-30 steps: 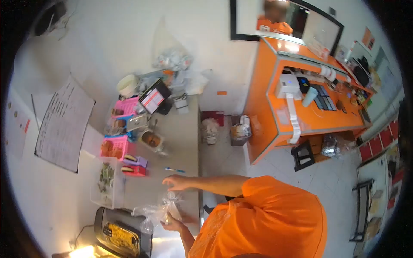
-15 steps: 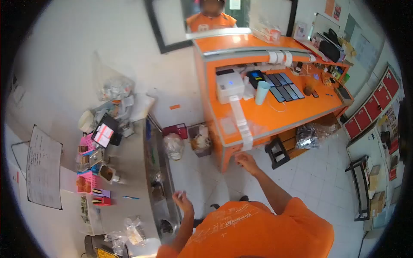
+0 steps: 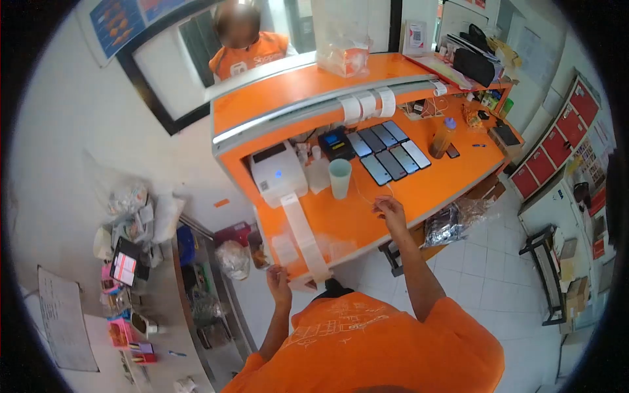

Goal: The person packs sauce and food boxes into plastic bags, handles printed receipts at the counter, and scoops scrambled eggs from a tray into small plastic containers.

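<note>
My right hand [image 3: 392, 213] is over the front part of the orange counter [image 3: 377, 229], its fingers loosely bent and slightly apart, with nothing visible in them. Close to its fingertips runs a thin white cable [image 3: 362, 195]. At the counter's front left corner is my left hand [image 3: 278, 281], its fingers drawn together; a tiny pale thing may be at the tips, too small to name. Between my hands a long white strip of label paper [image 3: 303, 237] runs from the white label printer [image 3: 278, 175] over the counter edge. A pale green cup [image 3: 339, 179] stands beside the printer.
Several phones [image 3: 392, 160] lie in rows behind a brown bottle [image 3: 441, 139]. A person in an orange vest [image 3: 252, 56] stands beyond the raised counter. At left is a grey table [image 3: 171, 314] with pink baskets [image 3: 120, 333]. A bench [image 3: 419, 237] stands below the counter.
I have come closer to the orange counter, and the view has swung right. My right hand has risen from below the counter edge to over its top; my left hand has moved to its corner.
</note>
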Demonstrator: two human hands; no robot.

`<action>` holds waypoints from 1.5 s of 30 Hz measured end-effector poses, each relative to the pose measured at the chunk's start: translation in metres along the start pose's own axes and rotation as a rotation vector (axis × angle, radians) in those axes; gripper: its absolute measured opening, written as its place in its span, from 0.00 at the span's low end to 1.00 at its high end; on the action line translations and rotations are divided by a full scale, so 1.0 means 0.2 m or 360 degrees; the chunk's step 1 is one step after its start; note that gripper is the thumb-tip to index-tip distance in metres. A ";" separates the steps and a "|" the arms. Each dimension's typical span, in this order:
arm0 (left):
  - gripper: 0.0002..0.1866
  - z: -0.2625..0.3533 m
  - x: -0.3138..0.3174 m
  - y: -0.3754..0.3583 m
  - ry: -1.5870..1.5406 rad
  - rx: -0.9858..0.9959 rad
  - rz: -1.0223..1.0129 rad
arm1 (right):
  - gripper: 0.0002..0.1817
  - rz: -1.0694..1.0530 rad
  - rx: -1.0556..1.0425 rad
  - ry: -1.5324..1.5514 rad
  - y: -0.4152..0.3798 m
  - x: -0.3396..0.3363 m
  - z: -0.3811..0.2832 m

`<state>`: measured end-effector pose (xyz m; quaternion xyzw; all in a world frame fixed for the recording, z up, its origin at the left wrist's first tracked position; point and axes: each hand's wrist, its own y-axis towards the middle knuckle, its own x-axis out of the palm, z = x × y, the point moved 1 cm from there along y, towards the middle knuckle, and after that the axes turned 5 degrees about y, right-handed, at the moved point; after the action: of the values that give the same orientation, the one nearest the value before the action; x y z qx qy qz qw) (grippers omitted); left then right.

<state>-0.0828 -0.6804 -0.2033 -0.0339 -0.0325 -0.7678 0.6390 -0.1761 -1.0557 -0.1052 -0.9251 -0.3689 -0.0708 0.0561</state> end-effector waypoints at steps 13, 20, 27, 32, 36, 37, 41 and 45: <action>0.05 0.39 1.02 0.80 0.0044 0.0273 -0.0449 | 0.11 -0.0159 -0.0006 -0.0030 0.87 -0.06 -0.12; 0.16 0.60 1.53 0.99 0.0746 0.0898 -0.0472 | 0.08 -0.0675 0.0044 0.0026 1.17 -0.08 0.07; 0.13 0.88 1.95 1.14 0.0788 0.0794 -0.0302 | 0.11 -0.0930 0.0114 0.0025 1.18 -0.17 0.16; 0.13 0.89 1.79 0.85 0.0159 0.0074 -0.0142 | 0.12 -0.0944 0.0113 0.0196 1.06 -0.09 -0.10; 0.23 0.97 1.52 0.47 0.0118 0.0102 -0.0103 | 0.11 -0.1368 0.0264 0.0512 0.75 0.17 -0.34; 0.32 0.91 1.41 0.40 0.0109 0.0106 -0.0163 | 0.08 -0.1750 0.0238 0.0241 0.73 0.20 -0.30; 0.44 1.07 1.09 0.07 0.0158 0.0290 0.0002 | 0.05 -0.2244 0.0359 0.0086 0.38 0.44 -0.32; 0.46 1.11 0.70 -0.22 0.0058 0.0336 0.0102 | 0.06 -0.2308 0.0583 0.0245 -0.11 0.64 -0.35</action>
<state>-0.1493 -0.7893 0.0305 0.0467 -0.1004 -0.7398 0.6637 -0.1055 -0.9654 -0.0135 -0.4184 -0.8866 -0.0921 0.1742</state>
